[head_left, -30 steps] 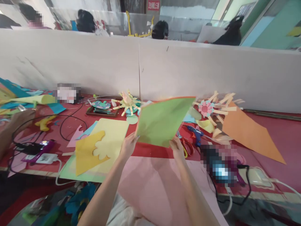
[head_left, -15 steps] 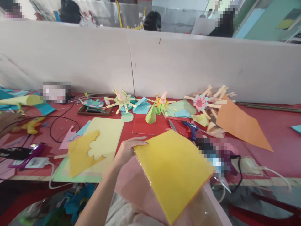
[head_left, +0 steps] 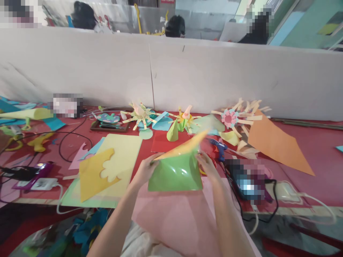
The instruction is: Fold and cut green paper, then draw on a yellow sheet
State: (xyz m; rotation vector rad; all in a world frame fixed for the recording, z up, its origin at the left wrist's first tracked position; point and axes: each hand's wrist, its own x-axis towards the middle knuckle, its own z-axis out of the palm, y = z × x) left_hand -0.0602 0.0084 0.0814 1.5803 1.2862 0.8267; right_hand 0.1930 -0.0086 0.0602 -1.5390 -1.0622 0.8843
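Glossy green sheet, with a yellow one slanting above it, between my two hands.
My left hand point(head_left: 146, 170) pinches the left edges of the green sheet point(head_left: 175, 175) and yellow sheet point(head_left: 184, 145); my right hand point(head_left: 207, 165) curls by their right side, but blur means I can't tell its grip. They're above smooth pink paper point(head_left: 171, 217), right of a yellow piece point(head_left: 92, 173) with a scalloped cutout.
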